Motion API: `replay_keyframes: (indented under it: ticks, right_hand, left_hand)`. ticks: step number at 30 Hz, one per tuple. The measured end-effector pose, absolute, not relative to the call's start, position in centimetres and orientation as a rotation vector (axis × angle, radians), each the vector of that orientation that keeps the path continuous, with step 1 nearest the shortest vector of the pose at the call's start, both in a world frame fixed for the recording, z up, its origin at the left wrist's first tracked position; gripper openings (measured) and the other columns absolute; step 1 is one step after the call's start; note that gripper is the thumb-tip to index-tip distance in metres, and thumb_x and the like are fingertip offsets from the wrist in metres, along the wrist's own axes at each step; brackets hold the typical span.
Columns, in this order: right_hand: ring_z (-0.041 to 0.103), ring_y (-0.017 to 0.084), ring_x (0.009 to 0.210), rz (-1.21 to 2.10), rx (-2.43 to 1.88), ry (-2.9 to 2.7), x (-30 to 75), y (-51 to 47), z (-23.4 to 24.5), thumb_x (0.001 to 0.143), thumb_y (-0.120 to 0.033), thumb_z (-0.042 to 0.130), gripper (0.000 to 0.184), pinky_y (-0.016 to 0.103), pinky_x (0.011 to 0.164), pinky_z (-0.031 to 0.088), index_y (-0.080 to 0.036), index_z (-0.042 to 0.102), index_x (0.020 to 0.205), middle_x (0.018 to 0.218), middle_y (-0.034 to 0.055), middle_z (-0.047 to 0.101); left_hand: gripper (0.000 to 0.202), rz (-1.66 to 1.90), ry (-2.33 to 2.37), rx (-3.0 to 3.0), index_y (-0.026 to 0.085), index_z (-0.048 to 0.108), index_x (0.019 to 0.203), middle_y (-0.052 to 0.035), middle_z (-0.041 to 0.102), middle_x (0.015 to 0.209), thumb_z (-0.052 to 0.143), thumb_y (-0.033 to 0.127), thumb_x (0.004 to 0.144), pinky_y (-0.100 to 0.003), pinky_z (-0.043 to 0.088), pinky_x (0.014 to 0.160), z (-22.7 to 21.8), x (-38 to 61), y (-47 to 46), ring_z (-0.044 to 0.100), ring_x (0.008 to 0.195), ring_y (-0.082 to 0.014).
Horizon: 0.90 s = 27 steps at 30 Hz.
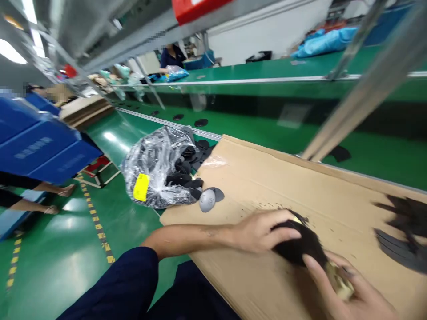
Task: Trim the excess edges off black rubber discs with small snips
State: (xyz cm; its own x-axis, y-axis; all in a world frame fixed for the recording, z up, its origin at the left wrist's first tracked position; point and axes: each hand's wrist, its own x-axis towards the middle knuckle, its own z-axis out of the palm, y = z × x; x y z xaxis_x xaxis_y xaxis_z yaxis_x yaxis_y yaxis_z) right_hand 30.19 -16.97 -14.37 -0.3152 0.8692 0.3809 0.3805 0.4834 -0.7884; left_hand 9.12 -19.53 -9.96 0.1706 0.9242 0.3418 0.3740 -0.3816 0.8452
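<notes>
My left hand (260, 230) is closed on the near end of a dark, flat, curved piece (296, 245), thumb on top and fingers over the far side. At its other end my right hand (353, 289) grips the same piece, thumb on top. Against the right fingers sits a pale yellowish object (340, 282), too blurred to name. Small black crumbs lie on the cardboard (240, 178) just beyond the hands. To the right are dark scraps (403, 218) and a stack of curved dark strips (396, 249).
At the cardboard's left end, a clear plastic bag (153, 155) with a yellow label spills black oval pieces (190, 153). A grey oval piece (207, 200) lies nearby. A metal post (353, 93) rises beyond the cardboard. Blue bins (43, 138) stand left; another person (171, 55) is across the bench.
</notes>
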Motion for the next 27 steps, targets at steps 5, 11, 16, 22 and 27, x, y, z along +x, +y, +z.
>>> replay_keyframes:
  ticks: [5,11,16,22,27]
  right_hand:
    - [0.069,0.019,0.068,0.790,-0.950,-1.931,29.0,-18.3,-10.2,0.090,-0.037,0.069,0.016,0.029,0.063,0.057,-0.022,0.070,0.094,0.086,0.0055,0.075]
    - [0.068,0.018,0.072,0.866,-0.788,-1.967,29.3,-18.9,-9.9,0.091,-0.018,0.066,0.005,0.032,0.065,0.056,-0.021,0.069,0.092,0.080,0.0049,0.072]
    - [0.069,0.020,0.078,0.752,-0.624,-1.966,29.4,-18.7,-10.1,0.087,-0.009,0.066,0.017,0.036,0.069,0.057,-0.022,0.069,0.098,0.088,0.0062,0.074]
    - [0.068,0.018,0.075,0.759,-0.549,-2.010,29.5,-18.5,-10.3,0.085,-0.006,0.063,0.024,0.035,0.067,0.055,-0.022,0.068,0.103,0.089,0.0055,0.074]
    - [0.066,0.019,0.074,0.753,-0.538,-2.064,29.8,-18.4,-10.7,0.085,-0.005,0.063,0.025,0.036,0.065,0.053,-0.021,0.067,0.105,0.090,0.0070,0.073]
  left_hand:
    - [0.025,1.202,1.209,2.184,0.013,0.061,0.103,-0.0079,0.069,0.089,0.045,0.032,0.104,-0.028,0.056,0.076,-9.8,9.1,-20.7,0.067,0.083,-0.0172]
    - [0.028,1.264,1.134,2.064,0.014,0.059,0.119,-0.0070,0.073,0.094,0.060,0.032,0.098,-0.025,0.058,0.075,-10.5,9.6,-21.7,0.070,0.081,-0.0149]
    - [0.025,1.347,0.977,1.999,0.010,0.067,0.111,-0.0121,0.073,0.098,0.066,0.028,0.095,-0.027,0.057,0.080,-9.6,9.4,-21.6,0.069,0.091,-0.0160]
    - [0.017,1.490,0.925,2.049,0.013,0.068,0.106,-0.0098,0.074,0.094,0.070,0.019,0.090,-0.029,0.057,0.076,-9.5,9.4,-21.6,0.068,0.086,-0.0148]
    - [0.021,1.372,0.890,2.107,0.013,0.067,0.111,-0.0122,0.074,0.099,0.055,0.027,0.101,-0.032,0.058,0.076,-9.3,9.0,-21.6,0.068,0.089,-0.0155]
